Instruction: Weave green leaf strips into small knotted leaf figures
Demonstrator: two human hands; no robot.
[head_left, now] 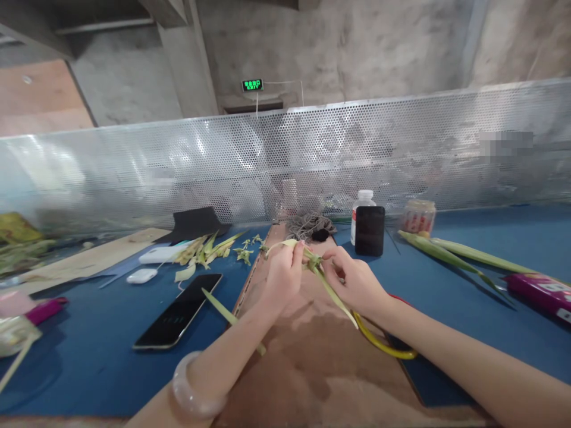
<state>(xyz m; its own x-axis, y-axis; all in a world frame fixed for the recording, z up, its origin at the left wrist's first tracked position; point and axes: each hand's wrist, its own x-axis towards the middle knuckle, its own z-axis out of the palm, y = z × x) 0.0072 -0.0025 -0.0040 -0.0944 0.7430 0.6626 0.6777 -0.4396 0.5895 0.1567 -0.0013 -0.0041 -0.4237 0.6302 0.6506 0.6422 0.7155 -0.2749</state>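
Between my hands is a woven piece of pale green leaf strips [315, 260], with a small knot at its middle and a long tail slanting down to the right. My left hand [285, 270] is closed on its left side, thumb on top, and a pale strip end shows above the fingers. My right hand [354, 279] is closed in a pinch at the knot's right edge; the fingertips partly hide what they grip. Another leaf strip [223, 308] passes beneath my left forearm. A yellow handle-like loop [383, 346] lies under my right forearm.
A brown board [285, 380] lies along the blue tabletop [446, 285]. To the left are a phone [178, 312], a white earphone case [141, 276] and leaf scraps [207, 252]. A bottle [364, 199], black phone-like slab [370, 230], jar [418, 217] and long leaves [446, 252] are right.
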